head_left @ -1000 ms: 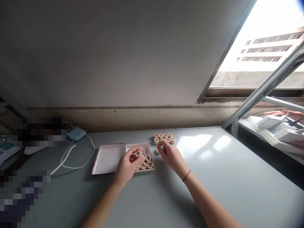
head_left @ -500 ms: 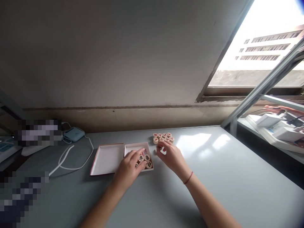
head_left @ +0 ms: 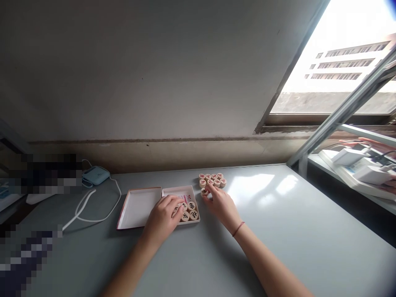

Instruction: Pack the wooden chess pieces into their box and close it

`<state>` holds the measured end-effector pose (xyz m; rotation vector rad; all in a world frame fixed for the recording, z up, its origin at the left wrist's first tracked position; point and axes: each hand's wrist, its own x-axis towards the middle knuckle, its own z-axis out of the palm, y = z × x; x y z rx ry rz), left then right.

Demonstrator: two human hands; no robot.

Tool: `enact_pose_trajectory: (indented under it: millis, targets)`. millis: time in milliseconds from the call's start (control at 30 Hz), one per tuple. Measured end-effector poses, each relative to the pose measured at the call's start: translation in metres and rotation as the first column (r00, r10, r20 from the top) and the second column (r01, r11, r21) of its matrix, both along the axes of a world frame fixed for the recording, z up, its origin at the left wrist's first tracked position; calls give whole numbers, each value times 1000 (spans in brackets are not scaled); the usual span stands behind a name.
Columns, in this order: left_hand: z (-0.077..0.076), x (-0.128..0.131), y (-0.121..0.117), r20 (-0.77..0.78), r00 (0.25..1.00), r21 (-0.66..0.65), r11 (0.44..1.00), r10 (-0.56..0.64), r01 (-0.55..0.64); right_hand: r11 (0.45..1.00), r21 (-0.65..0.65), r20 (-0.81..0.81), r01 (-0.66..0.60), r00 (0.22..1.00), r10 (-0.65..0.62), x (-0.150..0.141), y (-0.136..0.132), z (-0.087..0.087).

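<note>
A person's left hand (head_left: pixel 162 215) and right hand (head_left: pixel 222 205) show with slim fingers and bare forearms, the left wrist (head_left: pixel 149 237) unadorned and the right wrist (head_left: pixel 235 225) circled by one thin, dark pinkish-red bracelet (head_left: pixel 238 229) resembling a simple cord.

Left side of the box (head_left: pixel 198 221): covered by the left hand (head_left: pixel 163 213), with some dark-marked pieces (head_left: pixel 193 215) under its fingers.
Lone piece (head_left: pixel 203 192): partly behind the right hand (head_left: pixel 221 203); its character and the grip on it cannot be made out.
Red-marked pieces (head_left: pixel 210 182): characters too small to read surely.
Left edge: objects lost in coarse pixel blocks.
Forearms: cut off by the bottom edge.
White adapters (head_left: pixel 349 157): blurred, their shelf (head_left: pixel 324 168) cut off at right.
</note>
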<state>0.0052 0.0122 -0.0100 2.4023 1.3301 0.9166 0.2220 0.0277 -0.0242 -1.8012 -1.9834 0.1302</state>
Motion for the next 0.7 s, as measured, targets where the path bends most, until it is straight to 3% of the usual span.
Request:
enact_pose_trajectory:
  millis: [233,533,700]
  targets:
    - [2,-1,1,-22,1000,4,1000,21,-21,998,-65,25,17,1000,-16,2,2,-1]
    - [0,-3,4,-26,999,33,999,26,-26,1000,2,39,18,999,-18,4,6,-6]
    - [-2,-5,5,-106,988,65,993,109,-103,998,69,11,-11,1000,10,2,2,2]
